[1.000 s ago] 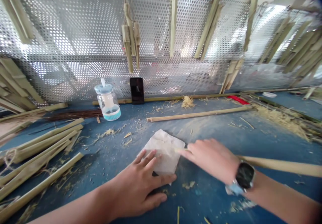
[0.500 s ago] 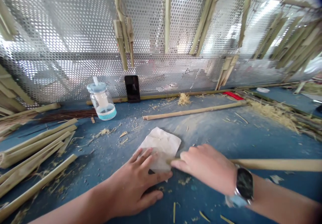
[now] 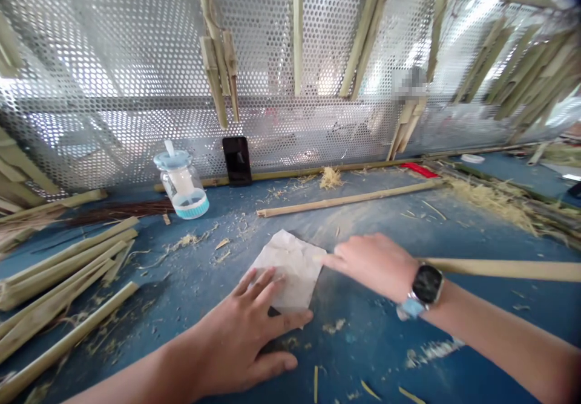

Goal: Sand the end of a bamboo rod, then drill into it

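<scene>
A creased whitish sheet, sandpaper or plain paper, I cannot tell which [image 3: 290,259], lies flat on the blue tabletop. My left hand [image 3: 254,325] rests on its lower left part, fingers spread and thumb apart. My right hand [image 3: 376,265] is closed around a long pale bamboo strip [image 3: 503,268], whose far length runs out to the right past the wrist. The strip's near end sits by the sheet's right edge, mostly covered by my fingers. A watch [image 3: 427,283] is on my right wrist.
Bamboo pieces [image 3: 68,265] lie at the left. Behind stand a lidded jar [image 3: 181,180] and a black phone [image 3: 236,161] against a perforated metal panel [image 3: 276,59]. Another bamboo stick [image 3: 349,200] lies beyond the sheet. Shavings [image 3: 330,178] and a red object [image 3: 418,169] are farther back.
My right hand has moved away from me and slightly right with the bamboo strip, from the sheet's lower right to its right corner. My left hand has stayed on the sheet.
</scene>
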The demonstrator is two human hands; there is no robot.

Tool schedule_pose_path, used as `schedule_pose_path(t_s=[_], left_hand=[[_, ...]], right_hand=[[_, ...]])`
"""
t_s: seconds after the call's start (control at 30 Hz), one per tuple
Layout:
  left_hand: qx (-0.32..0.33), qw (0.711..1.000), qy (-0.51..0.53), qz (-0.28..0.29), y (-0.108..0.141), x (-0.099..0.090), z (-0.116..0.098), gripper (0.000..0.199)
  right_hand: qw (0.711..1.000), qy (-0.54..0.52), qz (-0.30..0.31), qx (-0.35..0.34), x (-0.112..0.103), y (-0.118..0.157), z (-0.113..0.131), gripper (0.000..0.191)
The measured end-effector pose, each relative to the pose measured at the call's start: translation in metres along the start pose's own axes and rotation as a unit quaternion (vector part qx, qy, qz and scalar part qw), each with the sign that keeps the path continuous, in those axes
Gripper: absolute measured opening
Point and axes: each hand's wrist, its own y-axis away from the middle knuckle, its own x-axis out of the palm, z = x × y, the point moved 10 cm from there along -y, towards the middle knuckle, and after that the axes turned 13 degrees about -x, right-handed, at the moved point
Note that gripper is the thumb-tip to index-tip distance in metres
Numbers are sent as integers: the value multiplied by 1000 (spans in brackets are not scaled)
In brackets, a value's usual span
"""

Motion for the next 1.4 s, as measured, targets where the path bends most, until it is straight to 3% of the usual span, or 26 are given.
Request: schedule_pose_path(t_s=[0.13,0.27,0.43,0.6,0.8,0.93,1.0,1.17,1.4], left_hand=[[-1,1000,3,7,0,1,0,56],[-7,1000,13,-1,-1,0,1,54],[6,1000,10,12,-1,2,-1,56],[4,1000,1,8,-1,3,-1,58],[6,1000,-21,20,1,7,-4,64],[2,1000,-20,11,1,7,-2,67],[-3,1000,-10,2,1,5,-1,61],[-15,999,-4,-28,2,-1,-1,47],[-22,998,-27,-61,4,-2,-5,46]], right_hand=[[997,-23,34,-71,10,-1,18,38],[998,55,18,-15,4,6,4,32],[991,32,7,-129,4,10,30,27],[997,72,25,-10,6,7,-1,27],[997,19,16,-74,5,8,21,27],[999,44,-7,19,3,6,-6,40],[997,50,-34,45,1,9,-7,39],[992,39,-115,-27,-7,20,30,8],[995,29,-96,-4,-4,15,5,11]])
